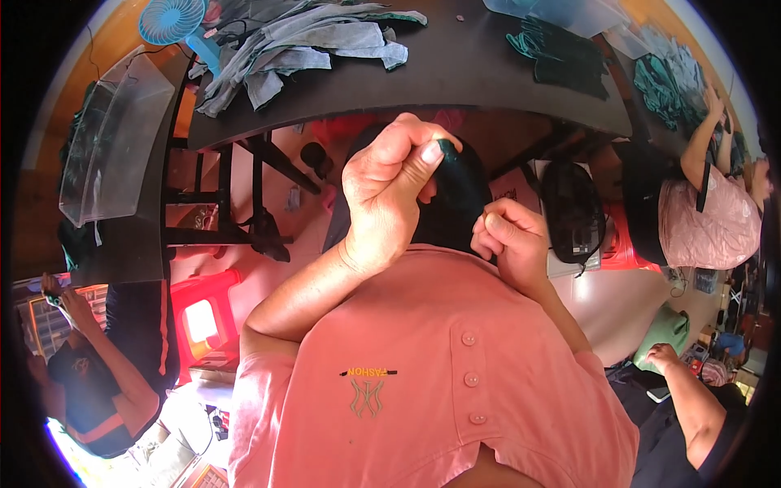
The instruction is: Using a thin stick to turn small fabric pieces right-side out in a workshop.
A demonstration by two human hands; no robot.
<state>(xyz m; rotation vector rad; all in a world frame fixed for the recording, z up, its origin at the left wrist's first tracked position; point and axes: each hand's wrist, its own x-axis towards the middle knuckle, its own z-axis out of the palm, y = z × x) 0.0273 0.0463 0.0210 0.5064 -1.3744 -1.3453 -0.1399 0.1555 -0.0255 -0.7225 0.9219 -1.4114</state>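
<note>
In front of my chest, my left hand (389,183) is raised and closed. Its thumb and forefinger pinch one end of a small dark green piece of cloth (455,167). The cloth hangs down from there toward my other hand and blends into the dark clothing on my lap, so its lower edge is hard to make out. My right hand (514,237) sits lower and to the right, fingers curled and pressed together close to the cloth. Whatever lies inside its grip is hidden.
A dark table (455,73) stands ahead, bearing grey cloth pieces (317,45), dark green cloth (569,65) and a blue fan (172,20). At left is a clear plastic bin (122,138); a red stool (203,317) stands below. Co-workers sit on both sides.
</note>
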